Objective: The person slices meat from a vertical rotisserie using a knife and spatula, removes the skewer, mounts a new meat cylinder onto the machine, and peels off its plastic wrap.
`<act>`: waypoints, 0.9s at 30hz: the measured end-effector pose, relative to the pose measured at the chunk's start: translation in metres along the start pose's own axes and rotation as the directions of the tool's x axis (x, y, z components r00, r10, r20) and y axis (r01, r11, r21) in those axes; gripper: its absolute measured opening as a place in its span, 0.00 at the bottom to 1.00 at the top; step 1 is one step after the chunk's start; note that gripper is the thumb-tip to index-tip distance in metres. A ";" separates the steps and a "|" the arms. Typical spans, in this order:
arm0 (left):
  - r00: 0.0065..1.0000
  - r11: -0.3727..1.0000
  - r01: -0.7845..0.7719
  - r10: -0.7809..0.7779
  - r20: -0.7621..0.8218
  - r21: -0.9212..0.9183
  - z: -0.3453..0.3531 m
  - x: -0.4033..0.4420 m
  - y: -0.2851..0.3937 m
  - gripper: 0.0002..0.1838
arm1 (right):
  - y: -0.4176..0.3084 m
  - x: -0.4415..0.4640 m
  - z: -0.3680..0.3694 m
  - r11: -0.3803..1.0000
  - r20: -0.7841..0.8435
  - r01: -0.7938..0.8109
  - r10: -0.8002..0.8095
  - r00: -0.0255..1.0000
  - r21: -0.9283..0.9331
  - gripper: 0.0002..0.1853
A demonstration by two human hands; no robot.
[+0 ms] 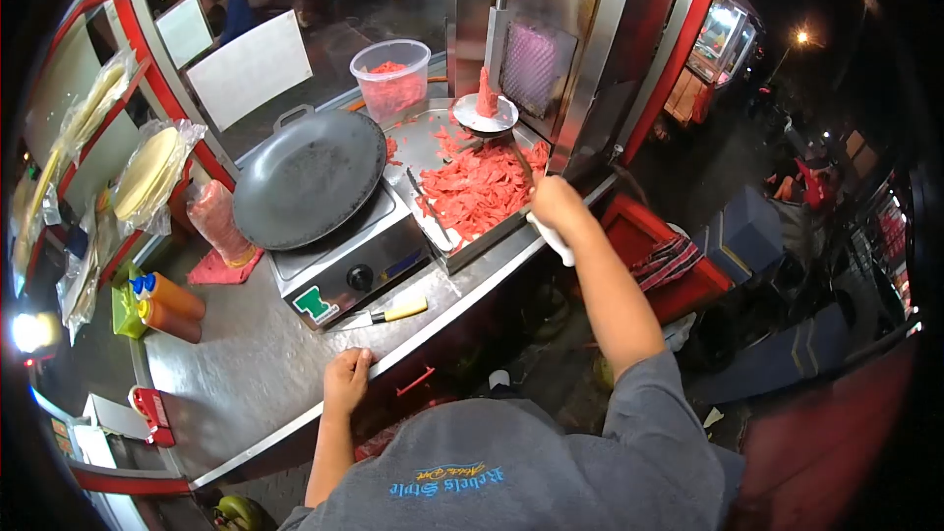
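Observation:
My right hand (pixel 559 205) is closed around a thin brown handle (pixel 523 163) that reaches up toward the vertical spit; the tool's far end cannot be made out. White cloth (pixel 553 239) hangs under that hand. Before it lies a metal tray (pixel 489 248) with sliced reddish meat (pixel 477 192) and a long dark utensil (pixel 426 205). A round metal plate (pixel 472 116) on the spit carries a small upright lump of meat (pixel 487 96). My left hand (pixel 346 379), fingers curled, rests at the counter's front edge. A yellow-handled knife (pixel 403 310) lies beyond it.
A large black pan (pixel 315 177) sits on a burner (pixel 359 270). Behind the tray stands a clear tub of meat (pixel 391 84), beside the grill (pixel 536 64). Left are sauce bottles (pixel 172 310), bagged flatbreads (pixel 152 172) and a red box (pixel 152 415). A red frame edges the stall.

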State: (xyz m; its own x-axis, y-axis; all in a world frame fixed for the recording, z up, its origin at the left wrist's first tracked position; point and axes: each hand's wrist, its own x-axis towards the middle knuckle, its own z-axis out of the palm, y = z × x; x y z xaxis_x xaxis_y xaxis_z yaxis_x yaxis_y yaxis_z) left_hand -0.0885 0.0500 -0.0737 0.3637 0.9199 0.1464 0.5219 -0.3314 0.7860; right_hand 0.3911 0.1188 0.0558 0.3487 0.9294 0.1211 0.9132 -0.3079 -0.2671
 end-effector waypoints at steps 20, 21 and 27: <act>0.999 0.999 -0.048 0.048 0.019 0.008 -0.003 0.006 0.003 0.21 | -0.001 -0.132 -0.038 0.960 0.060 0.016 -0.033 0.998 0.279 0.22; 0.999 0.999 -0.044 0.044 0.024 0.006 -0.003 0.006 0.004 0.21 | -0.002 -0.128 -0.037 0.951 0.048 -0.003 -0.012 0.999 0.309 0.21; 0.998 0.996 -0.061 0.061 0.010 0.064 -0.003 0.002 0.006 0.20 | -0.041 -0.155 -0.052 0.984 0.190 0.038 -0.071 0.979 0.173 0.23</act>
State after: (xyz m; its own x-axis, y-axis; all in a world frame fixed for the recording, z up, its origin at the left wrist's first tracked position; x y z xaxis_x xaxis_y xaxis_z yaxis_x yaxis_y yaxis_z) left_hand -0.0873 0.0503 -0.0674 0.4024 0.8960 0.1879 0.5472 -0.3999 0.7353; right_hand 0.3101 -0.0230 0.0975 0.2365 0.9706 -0.0440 0.8755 -0.2326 -0.4236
